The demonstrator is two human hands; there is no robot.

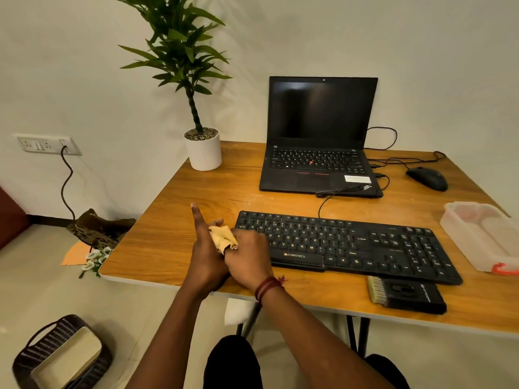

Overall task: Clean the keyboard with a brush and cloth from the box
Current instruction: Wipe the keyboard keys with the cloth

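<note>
A black keyboard (348, 245) lies across the wooden desk (179, 220). Just left of its left end, both my hands meet over a small yellow cloth (223, 238). My right hand (250, 256) grips the cloth, bunched between its fingers. My left hand (206, 248) touches the cloth from the left, with its index finger pointing straight up. A black brush (405, 295) with pale bristles lies on the desk in front of the keyboard's right half. A clear plastic box (483, 237) with an orange clasp stands open at the desk's right edge.
An open black laptop (320, 141) sits behind the keyboard, a black mouse (427, 178) to its right with cables around. A potted plant (202, 147) stands at the back left corner. On the floor, a dark woven basket (59, 355) sits at lower left.
</note>
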